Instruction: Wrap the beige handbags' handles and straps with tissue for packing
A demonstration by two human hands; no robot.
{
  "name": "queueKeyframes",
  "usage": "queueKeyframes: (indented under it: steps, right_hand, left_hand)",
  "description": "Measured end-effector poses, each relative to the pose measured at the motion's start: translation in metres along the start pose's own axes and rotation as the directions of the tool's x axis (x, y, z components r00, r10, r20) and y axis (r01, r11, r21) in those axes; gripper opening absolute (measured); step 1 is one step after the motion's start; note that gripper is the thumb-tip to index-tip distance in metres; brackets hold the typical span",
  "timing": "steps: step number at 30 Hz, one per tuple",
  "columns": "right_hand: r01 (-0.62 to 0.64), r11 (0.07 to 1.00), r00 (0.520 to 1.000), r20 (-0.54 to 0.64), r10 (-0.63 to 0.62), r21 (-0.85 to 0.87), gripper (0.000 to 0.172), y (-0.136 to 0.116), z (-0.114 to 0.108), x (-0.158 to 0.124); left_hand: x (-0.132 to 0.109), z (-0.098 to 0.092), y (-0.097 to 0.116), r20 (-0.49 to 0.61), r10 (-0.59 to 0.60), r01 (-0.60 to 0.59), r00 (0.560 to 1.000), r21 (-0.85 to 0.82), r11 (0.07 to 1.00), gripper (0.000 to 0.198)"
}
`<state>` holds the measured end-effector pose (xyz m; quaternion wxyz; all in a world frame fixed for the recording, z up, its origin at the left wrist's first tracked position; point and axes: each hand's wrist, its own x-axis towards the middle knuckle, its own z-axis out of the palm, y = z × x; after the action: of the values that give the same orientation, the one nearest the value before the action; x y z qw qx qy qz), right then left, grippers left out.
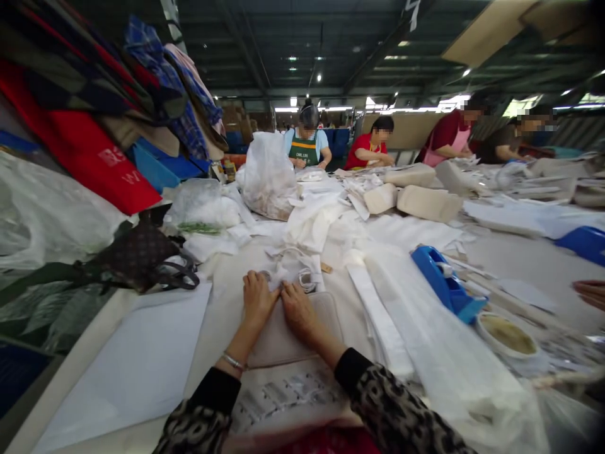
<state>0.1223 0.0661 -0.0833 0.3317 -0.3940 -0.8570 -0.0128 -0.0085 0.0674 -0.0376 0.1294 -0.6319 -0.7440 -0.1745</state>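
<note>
I read a long worktop carrying loose white fabric. At 6 o'clock in view lies a beige padded pouch. My left hand and right hand rest flat on its upper edge, fingers slightly spread, fingertips nearly meeting, pinching nothing. From the hands, a blue tape dispenser sits at 3 o'clock, with a white bowl beyond it. A small white coil lies at 12 o'clock, just past the right hand.
</note>
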Motion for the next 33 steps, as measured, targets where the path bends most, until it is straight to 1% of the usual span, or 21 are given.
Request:
queueKeyframes:
  steps: [2,4,5,7,9,11,13,14,16,19,22,23,24,25,27,28,29,30,33]
  right_hand:
    - [-0.002,1.0,1.0,0.0,0.002,-0.022,0.031,-0.001,0.001,0.0]
    - [-0.004,0.998,1.0,0.0,0.004,-0.057,0.032,-0.001,0.001,0.0]
    - [0.001,0.997,1.0,0.001,-0.001,-0.079,0.033,-0.002,0.001,0.001]
    - [0.019,0.992,1.0,0.005,-0.018,-0.121,0.034,-0.003,-0.001,0.001]
    - [0.032,0.99,0.999,0.009,-0.031,-0.139,0.032,-0.004,-0.002,0.001]
    - [0.03,0.989,0.999,0.014,-0.028,-0.141,0.029,-0.004,-0.003,0.001]
    - [0.027,0.989,1.0,0.017,-0.025,-0.147,0.028,-0.004,-0.002,0.002]
    - [0.029,0.988,0.999,0.02,-0.026,-0.151,0.03,-0.003,-0.001,0.002]
    - [0.037,0.987,0.999,0.025,-0.034,-0.154,0.034,-0.002,0.0,0.002]
    - [0.049,0.99,0.999,0.029,-0.046,-0.134,0.041,-0.002,0.002,0.002]
    - [0.042,0.993,0.999,0.018,-0.041,-0.109,0.044,-0.002,0.002,0.001]
    - [0.038,0.994,0.999,0.016,-0.037,-0.104,0.044,-0.002,0.002,0.0]
    - [0.035,0.994,0.999,0.018,-0.033,-0.1,0.043,-0.002,0.003,0.0]
    - [0.034,0.995,0.999,0.023,-0.032,-0.094,0.042,-0.002,0.003,0.0]
    - [0.036,0.997,0.999,0.033,-0.034,-0.073,0.039,-0.002,0.002,0.0]
    - [0.036,0.998,0.999,0.034,-0.034,-0.059,0.038,-0.002,0.002,0.0]
    - [0.034,0.998,0.999,0.032,-0.032,-0.046,0.036,-0.002,0.002,0.0]
    - [0.029,0.999,0.999,0.027,-0.028,-0.037,0.035,-0.002,0.002,0.0]
    - [0.01,1.0,1.0,0.015,-0.01,-0.011,0.029,-0.001,0.001,0.001]
  left_hand:
    - [0.0,0.002,0.002,-0.006,-0.004,0.004,1.0,0.0,1.0,0.029]
    - [0.002,0.005,0.002,-0.038,-0.03,0.028,0.999,-0.049,0.998,0.028]
    - [0.003,0.006,0.0,-0.056,-0.047,0.041,0.997,-0.102,0.994,0.028]
    - [0.007,0.009,-0.007,-0.089,-0.075,0.05,0.993,-0.26,0.964,0.025]
    - [0.011,0.012,-0.016,-0.104,-0.068,0.015,0.992,-0.436,0.9,0.022]
    - [0.016,0.014,-0.024,-0.079,-0.04,-0.014,0.996,-0.591,0.807,0.021]
    - [0.019,0.017,-0.03,-0.033,-0.01,-0.015,0.999,-0.686,0.728,0.021]
    - [0.02,0.018,-0.031,-0.019,-0.005,-0.01,1.0,-0.708,0.706,0.022]
    - [0.021,0.021,-0.03,-0.026,-0.024,-0.001,0.999,-0.713,0.702,0.029]
    - [0.017,0.019,-0.019,-0.08,-0.087,0.009,0.993,-0.682,0.732,0.045]
    - [0.012,0.01,-0.007,-0.105,-0.051,-0.024,0.993,-0.607,0.794,0.051]
    - [0.012,0.007,-0.004,-0.093,-0.043,-0.02,0.995,-0.59,0.808,0.052]
    - [0.012,0.004,-0.003,-0.063,-0.058,0.01,0.996,-0.597,0.802,0.05]
    - [0.013,0.002,-0.004,-0.017,-0.095,0.063,0.995,-0.626,0.777,0.046]
    - [0.019,0.0,-0.01,0.09,-0.171,0.184,0.981,-0.702,0.688,0.034]
    - [0.023,0.001,-0.014,0.136,-0.187,0.226,0.973,-0.731,0.644,0.027]
    - [0.028,0.002,-0.019,0.169,-0.186,0.249,0.968,-0.748,0.615,0.022]
    - [0.033,0.004,-0.023,0.188,-0.174,0.256,0.967,-0.754,0.605,0.018]
    - [0.042,0.01,-0.028,0.206,-0.141,0.248,0.968,-0.733,0.633,0.021]
